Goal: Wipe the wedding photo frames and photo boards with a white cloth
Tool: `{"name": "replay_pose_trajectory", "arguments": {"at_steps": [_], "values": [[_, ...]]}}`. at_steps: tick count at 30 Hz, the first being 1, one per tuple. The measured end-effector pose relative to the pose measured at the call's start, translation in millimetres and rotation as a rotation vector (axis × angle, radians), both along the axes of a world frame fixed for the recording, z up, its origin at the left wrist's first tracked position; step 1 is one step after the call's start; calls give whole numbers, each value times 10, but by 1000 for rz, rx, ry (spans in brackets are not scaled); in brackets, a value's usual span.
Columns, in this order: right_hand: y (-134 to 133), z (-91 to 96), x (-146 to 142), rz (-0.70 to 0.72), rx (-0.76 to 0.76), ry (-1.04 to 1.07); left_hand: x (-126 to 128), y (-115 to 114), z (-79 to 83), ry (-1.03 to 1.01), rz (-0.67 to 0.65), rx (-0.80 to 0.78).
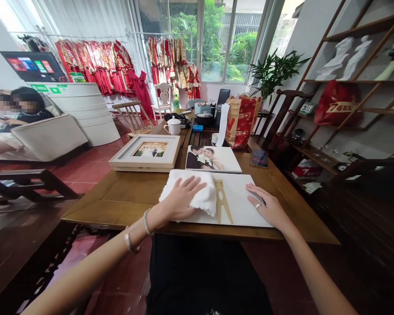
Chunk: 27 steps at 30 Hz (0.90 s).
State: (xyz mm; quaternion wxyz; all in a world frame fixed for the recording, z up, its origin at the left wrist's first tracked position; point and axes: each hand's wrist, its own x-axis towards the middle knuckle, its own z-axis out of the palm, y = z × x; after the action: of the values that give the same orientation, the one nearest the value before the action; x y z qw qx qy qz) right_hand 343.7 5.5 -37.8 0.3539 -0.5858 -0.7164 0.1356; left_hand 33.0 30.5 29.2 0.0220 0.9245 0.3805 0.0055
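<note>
My left hand [185, 199] lies flat on a folded white towel [175, 178], its fingers spread. Under the towel is a white board [243, 210] at the table's near edge. Beside the towel, a flat yellowish A-shaped piece [220, 197] rests on the board with its two legs toward me; its exact kind I cannot tell. My right hand [265, 208], wearing a ring, rests with fingers stretched out on the board's right side. Just beyond the board lies a photo print [213, 158] of two people in wedding dress.
A pale picture frame [146, 152] lies at left on the wooden table [108, 201]. Farther back stand a white lidded cup [173, 126], a blue box [198, 128] and a red-and-brown paper bag [244, 120]. A small dark block [259, 158] sits at right. Someone sits at far left.
</note>
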Motion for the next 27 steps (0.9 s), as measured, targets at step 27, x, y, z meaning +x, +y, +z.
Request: {"name": "replay_pose_trajectory", "arguments": {"at_steps": [27], "values": [[-4, 12, 21, 4, 13, -9, -259, -119, 38, 3, -12, -35]]}}
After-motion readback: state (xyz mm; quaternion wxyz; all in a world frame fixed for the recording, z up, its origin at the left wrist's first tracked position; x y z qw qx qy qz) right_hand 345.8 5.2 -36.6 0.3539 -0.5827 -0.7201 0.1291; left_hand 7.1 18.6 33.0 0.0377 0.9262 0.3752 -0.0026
